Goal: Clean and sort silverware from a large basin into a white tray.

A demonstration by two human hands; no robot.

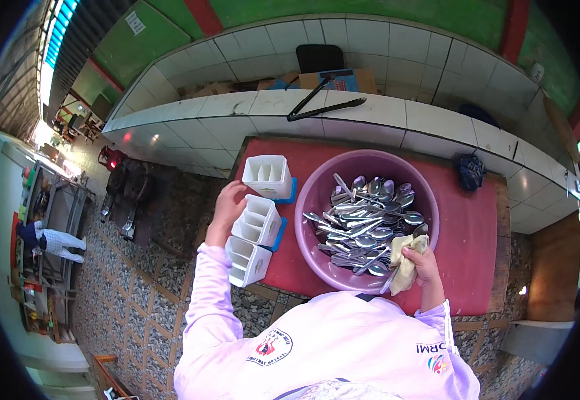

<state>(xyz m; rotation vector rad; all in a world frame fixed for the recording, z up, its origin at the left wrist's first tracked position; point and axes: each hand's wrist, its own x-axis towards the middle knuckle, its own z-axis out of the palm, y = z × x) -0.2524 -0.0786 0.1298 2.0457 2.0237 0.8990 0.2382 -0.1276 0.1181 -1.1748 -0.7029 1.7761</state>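
Note:
A large purple plastic basin (304,235) holds a heap of metal spoons and other cutlery (365,220). My right hand (422,265) is at the basin's near right rim, gripping a beige cloth (402,280) wrapped around a spoon (421,230) whose bowl sticks out at the top. To the left of the basin stand white divided plastic holders: a far one (280,186), a middle one (269,225) and a near one (255,270). My left hand (231,202) is beside the far and middle holders, its fingertips near their edges; whether it holds anything cannot be told.
The basin stands on a red-covered table (470,260). Black tongs (320,102) lie on the white tiled ledge (385,110) behind it. A dark blue bundle (470,172) sits at the back right. Far left, a person (52,240) is by a metal counter.

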